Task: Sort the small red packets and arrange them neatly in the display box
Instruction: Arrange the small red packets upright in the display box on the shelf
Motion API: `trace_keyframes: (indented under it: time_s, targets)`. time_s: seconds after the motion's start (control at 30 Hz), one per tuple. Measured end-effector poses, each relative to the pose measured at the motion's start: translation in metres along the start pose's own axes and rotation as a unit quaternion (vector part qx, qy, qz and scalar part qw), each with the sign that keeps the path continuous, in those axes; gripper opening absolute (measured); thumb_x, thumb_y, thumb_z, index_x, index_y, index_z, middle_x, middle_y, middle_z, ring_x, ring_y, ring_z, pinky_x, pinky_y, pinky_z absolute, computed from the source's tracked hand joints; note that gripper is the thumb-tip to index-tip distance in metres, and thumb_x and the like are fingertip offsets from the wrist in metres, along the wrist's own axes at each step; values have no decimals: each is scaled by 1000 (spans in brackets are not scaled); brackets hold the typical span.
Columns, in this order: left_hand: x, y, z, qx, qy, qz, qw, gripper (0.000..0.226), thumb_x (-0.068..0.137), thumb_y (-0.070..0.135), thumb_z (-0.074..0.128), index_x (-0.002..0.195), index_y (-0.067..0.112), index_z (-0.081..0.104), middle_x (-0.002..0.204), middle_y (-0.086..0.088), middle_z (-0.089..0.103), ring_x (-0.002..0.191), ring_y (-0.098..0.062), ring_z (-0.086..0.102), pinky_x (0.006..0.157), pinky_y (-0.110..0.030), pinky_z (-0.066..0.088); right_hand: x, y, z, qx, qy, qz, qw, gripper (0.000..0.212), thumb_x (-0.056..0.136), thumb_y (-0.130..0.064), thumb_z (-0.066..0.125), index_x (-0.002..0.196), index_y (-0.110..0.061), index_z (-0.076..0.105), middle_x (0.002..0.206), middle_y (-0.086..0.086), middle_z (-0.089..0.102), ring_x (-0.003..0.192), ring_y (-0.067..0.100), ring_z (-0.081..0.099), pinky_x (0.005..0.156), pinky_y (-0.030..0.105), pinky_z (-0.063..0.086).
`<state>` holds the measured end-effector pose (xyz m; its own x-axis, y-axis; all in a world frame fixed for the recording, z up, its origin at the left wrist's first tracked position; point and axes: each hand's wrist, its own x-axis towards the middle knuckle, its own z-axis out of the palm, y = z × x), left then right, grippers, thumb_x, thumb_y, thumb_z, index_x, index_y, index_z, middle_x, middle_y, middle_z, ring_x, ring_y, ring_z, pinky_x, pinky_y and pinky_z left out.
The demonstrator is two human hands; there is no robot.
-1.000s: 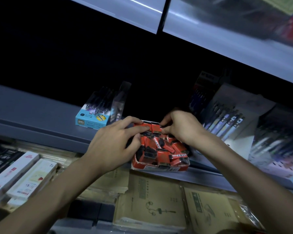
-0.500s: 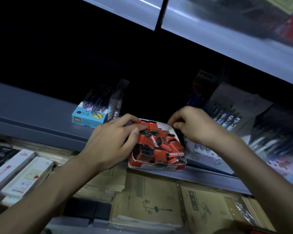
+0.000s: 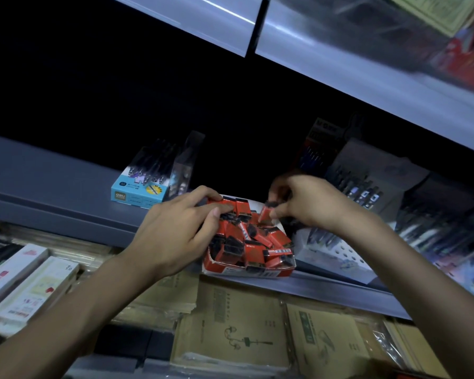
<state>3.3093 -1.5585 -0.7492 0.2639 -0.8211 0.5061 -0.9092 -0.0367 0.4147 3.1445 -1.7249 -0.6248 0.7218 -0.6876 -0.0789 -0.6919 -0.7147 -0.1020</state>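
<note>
A low red display box (image 3: 246, 271) sits at the front edge of the grey shelf (image 3: 52, 187), filled with several small red-and-black packets (image 3: 257, 239) lying jumbled. My left hand (image 3: 181, 231) reaches over the box's left side, its fingers curled over a packet at the back left (image 3: 225, 204). At the back right, my right hand (image 3: 304, 203) pinches one small red packet (image 3: 266, 213) between thumb and fingers, tilted and just above the pile.
A light blue pen box (image 3: 137, 191) stands left of the display box. Dark pen packs (image 3: 367, 187) crowd the right. An upper shelf (image 3: 340, 67) overhangs. Below lie brown paper pads (image 3: 238, 318) and white boxes (image 3: 28, 280).
My right hand has picked one red packet out of the back of the box and lifted it slightly. My left hand stays on the left back packets.
</note>
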Motion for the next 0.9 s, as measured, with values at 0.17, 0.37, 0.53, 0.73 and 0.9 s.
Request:
trace_keyframes:
  time_s: [0.17, 0.37, 0.53, 0.73, 0.9]
  targets:
    - [0, 1, 0, -8, -2, -2, 1000, 58, 107, 48, 15, 139, 43, 64, 135, 22, 53, 111, -7, 62, 68, -32, 45, 20, -6, 5, 44, -15, 47, 998, 18, 90, -35, 76, 105, -24, 75, 97, -5, 73, 85, 8, 64, 72, 21, 48]
    - [0, 1, 0, -1, -1, 0, 1000, 58, 107, 46, 17, 138, 41, 65, 135, 20, 54, 111, -7, 62, 67, -31, 44, 29, -10, 28, 60, -12, 46, 997, 14, 86, -25, 81, 97, -23, 72, 100, 2, 75, 93, 19, 70, 84, 31, 55]
    - [0, 0, 0, -7, 4, -2, 1000, 57, 108, 46, 17, 138, 41, 65, 134, 21, 54, 111, -9, 63, 70, -34, 49, 20, -3, 30, 77, 29, 32, 996, 9, 87, -22, 78, 92, -25, 72, 90, -3, 74, 85, 16, 69, 72, 28, 51]
    - [0, 1, 0, -4, 4, 3, 1000, 59, 108, 46, 16, 139, 39, 65, 134, 19, 55, 110, -8, 63, 68, -33, 48, -2, -4, 30, 34, 12, -16, 999, 35, 93, 1, 50, 94, -24, 75, 87, -6, 74, 91, 10, 69, 85, 35, 59]
    - [0, 1, 1, -1, 8, 1, 1000, 59, 108, 47, 15, 139, 40, 65, 133, 19, 55, 109, -8, 64, 67, -32, 48, -17, -2, 39, 20, 30, -52, 998, 41, 98, 0, 48, 126, -21, 70, 117, 2, 74, 115, 13, 67, 100, 38, 56]
